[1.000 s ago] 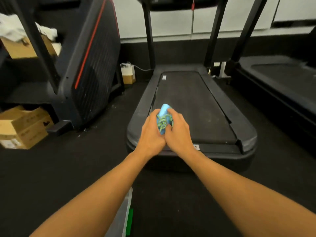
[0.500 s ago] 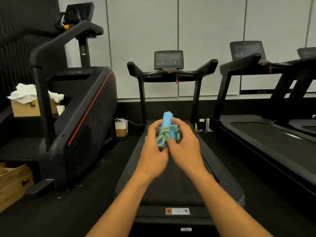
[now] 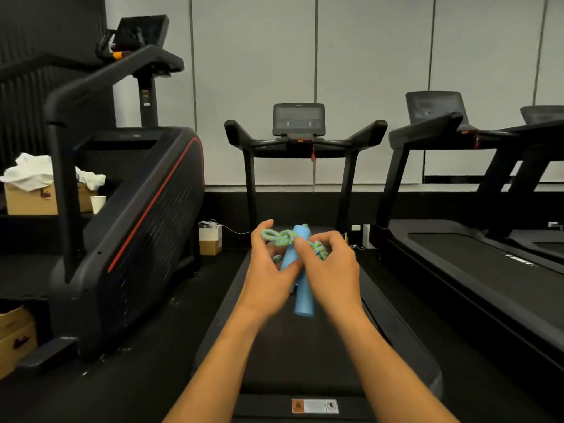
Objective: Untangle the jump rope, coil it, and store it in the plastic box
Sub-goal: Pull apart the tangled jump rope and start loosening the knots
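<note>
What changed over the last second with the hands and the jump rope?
The view tilted up from the floor to the wall. The rope bundle has loosened: green cord now spreads sideways off the blue handles, which show much more length. The left hand opened its fingers; the right hand pinches the cord. Both hands still hold the jump rope over the middle treadmill.

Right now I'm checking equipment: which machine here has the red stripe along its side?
The stair machine on the left; a red stripe curves down its dark side panel. The treadmill ahead has none.
</note>
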Demonstrator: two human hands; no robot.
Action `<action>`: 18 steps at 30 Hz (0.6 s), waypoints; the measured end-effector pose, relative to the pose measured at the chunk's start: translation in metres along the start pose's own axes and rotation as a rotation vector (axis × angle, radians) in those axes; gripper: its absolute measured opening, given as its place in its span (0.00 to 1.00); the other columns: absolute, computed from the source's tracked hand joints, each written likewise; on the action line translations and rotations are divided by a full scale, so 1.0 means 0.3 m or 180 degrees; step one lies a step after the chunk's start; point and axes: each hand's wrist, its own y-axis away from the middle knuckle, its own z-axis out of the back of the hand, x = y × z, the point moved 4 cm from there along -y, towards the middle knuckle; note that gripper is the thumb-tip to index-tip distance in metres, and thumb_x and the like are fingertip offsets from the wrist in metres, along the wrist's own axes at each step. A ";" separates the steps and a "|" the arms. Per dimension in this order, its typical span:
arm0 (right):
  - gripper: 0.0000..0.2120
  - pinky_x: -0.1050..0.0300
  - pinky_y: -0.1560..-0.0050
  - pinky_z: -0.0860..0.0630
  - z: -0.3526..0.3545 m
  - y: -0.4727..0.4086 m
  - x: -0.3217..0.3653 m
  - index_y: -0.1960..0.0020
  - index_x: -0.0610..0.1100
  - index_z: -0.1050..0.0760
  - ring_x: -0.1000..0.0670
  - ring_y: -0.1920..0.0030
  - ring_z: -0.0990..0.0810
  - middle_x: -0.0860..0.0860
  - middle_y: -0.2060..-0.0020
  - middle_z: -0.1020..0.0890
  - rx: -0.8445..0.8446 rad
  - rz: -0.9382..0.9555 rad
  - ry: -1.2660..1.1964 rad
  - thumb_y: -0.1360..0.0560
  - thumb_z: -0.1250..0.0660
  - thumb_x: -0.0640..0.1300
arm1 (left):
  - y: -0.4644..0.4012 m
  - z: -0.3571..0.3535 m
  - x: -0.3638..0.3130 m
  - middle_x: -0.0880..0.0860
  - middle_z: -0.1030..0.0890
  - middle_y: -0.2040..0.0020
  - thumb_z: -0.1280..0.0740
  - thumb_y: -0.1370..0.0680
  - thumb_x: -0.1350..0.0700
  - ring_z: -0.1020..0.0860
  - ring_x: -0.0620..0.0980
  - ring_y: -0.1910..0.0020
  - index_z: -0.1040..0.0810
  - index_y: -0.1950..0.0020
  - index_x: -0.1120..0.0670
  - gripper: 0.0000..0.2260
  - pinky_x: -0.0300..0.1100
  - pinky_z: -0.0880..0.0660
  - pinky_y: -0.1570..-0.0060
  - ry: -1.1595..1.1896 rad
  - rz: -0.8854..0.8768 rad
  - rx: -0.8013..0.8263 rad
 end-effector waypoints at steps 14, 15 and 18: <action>0.12 0.60 0.65 0.29 -0.004 -0.014 0.047 0.58 0.45 0.27 0.56 0.66 0.26 0.51 0.64 0.23 -0.0104 0.0190 -0.0123 0.22 0.33 0.52 | 0.027 0.045 -0.039 0.56 0.21 0.48 0.33 0.26 0.65 0.15 0.53 0.56 0.34 0.40 0.52 0.18 0.54 0.19 0.51 0.0011 0.0176 0.0360; 0.11 0.58 0.65 0.26 0.003 -0.016 0.052 0.58 0.45 0.27 0.56 0.65 0.24 0.51 0.64 0.23 -0.0108 0.0220 -0.0095 0.22 0.33 0.52 | 0.026 0.049 -0.040 0.56 0.20 0.48 0.34 0.28 0.63 0.14 0.53 0.56 0.32 0.42 0.55 0.16 0.52 0.19 0.53 0.0022 0.0191 0.0447; 0.11 0.45 0.63 0.19 0.036 -0.030 0.052 0.59 0.48 0.26 0.47 0.65 0.18 0.50 0.65 0.21 -0.0194 0.0211 -0.0073 0.23 0.31 0.53 | 0.022 0.074 -0.042 0.57 0.19 0.48 0.36 0.33 0.59 0.14 0.58 0.53 0.28 0.46 0.56 0.15 0.55 0.20 0.50 0.0066 0.0217 0.0538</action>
